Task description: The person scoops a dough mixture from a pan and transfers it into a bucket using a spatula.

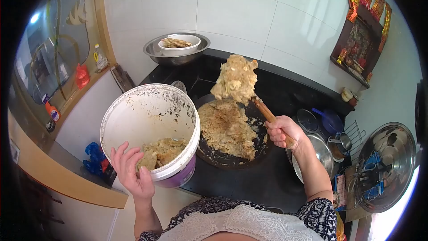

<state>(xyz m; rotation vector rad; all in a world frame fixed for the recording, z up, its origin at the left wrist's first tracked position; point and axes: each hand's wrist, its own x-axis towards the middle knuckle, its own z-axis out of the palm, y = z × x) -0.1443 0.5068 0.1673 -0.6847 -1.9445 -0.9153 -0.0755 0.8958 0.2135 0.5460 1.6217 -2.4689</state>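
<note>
My right hand (285, 132) is closed around the wooden handle (266, 110) of a spatula, whose blade is hidden under a thick lump of pale, mushy food (236, 79). That lump hangs in the air over the far side of a dark wok (209, 157), which holds a browned heap of similar mash (227, 127). On the left is a white plastic bucket (147, 102) with a purple outside, tilted toward me, with more mash (165, 151) at its bottom. My left hand (133, 169) is at its near rim, fingers spread apart; whether the palm bears on the rim is unclear.
A steel basin (176, 56) holding a white bowl (179, 49) stands at the back left. Right of the wok are a round lid (318, 154), a blue pan (329, 121) and a large steel basin (394, 167). A tiled wall (240, 15) rises behind the black counter (249, 185).
</note>
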